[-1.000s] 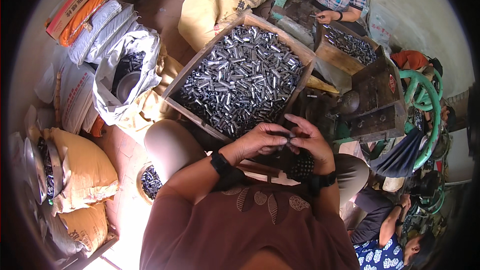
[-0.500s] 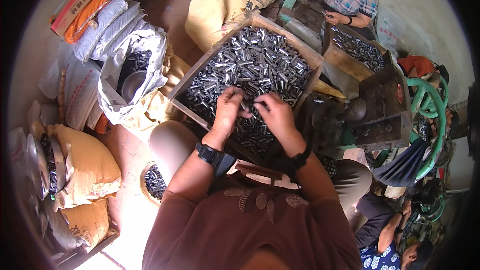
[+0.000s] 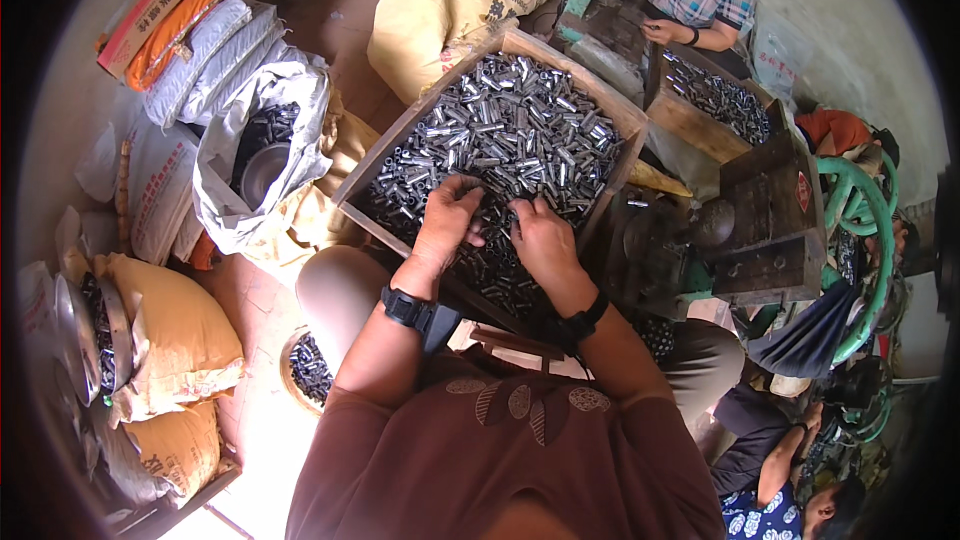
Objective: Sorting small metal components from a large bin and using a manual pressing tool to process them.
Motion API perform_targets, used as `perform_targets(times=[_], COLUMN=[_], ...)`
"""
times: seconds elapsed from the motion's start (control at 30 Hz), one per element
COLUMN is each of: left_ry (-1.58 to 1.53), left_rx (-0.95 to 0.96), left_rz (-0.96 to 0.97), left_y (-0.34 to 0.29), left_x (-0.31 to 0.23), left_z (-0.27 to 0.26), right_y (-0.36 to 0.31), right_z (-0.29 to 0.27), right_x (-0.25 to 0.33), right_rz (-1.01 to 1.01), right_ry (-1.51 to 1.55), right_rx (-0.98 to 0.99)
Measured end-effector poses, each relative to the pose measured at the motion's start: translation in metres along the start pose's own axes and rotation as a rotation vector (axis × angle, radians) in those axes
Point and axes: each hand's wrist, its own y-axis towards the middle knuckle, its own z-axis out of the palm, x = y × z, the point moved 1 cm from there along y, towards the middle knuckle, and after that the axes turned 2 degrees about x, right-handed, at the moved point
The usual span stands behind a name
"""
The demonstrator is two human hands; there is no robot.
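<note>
A wooden box (image 3: 622, 165) filled with short, shiny metal tubes (image 3: 500, 125) rests in front of me. Over its near half, my left hand (image 3: 447, 220) has its thumb and fingers curled together; whatever lies in them is hidden. My right hand (image 3: 543, 238) is just beside it, a small gap between the two. Its fingers bend down among the dark tubes, closed, and I cannot make out what they hold. Both hands are low over the tubes, within the box walls.
An open white sack (image 3: 215, 180) holding metal parts and a round bowl (image 3: 265, 172) stands left. Yellow sacks (image 3: 185, 325) and a round basket of parts (image 3: 308, 368) are lower left. At right are a machine with a green wheel (image 3: 868, 260), a wooden tray (image 3: 700, 130) and two co-workers.
My hands have moved slightly down and apart. The right fingers, earlier raised near the left hand, now point down into the tubes. A tube seen at my left fingertips no longer shows.
</note>
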Motion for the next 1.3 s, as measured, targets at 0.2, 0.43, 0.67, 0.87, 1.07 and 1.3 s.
perform_targets(times=[0.2,0.43,0.67,0.87,1.07,1.3], left_ry=[1.216,1.403,0.827,0.412,-0.088,-0.331], left_rx=[-0.268,-0.290,-0.042,0.162,0.393,0.592], left_rz=[0.632,0.478,0.413,0.440,-0.110,-0.327], left_y=[-0.005,-0.008,-0.022,-0.035,-0.069,-0.087], left_x=[0.018,0.020,0.002,0.018,0.019,0.035], left_z=[0.014,0.022,0.033,0.081,0.151,0.205], right_y=[-0.014,-0.027,-0.050,-0.086,-0.140,-0.191], right_z=[-0.005,-0.014,-0.036,-0.072,-0.115,-0.131], right_x=[-0.020,-0.036,-0.049,-0.061,-0.082,-0.088], right_rz=[0.098,0.427,0.566,0.472,0.513,0.336], right_ry=[0.296,0.943,1.166,1.210,1.210,1.135], right_rx=[-0.120,-0.030,-0.045,-0.112,-0.144,-0.197])
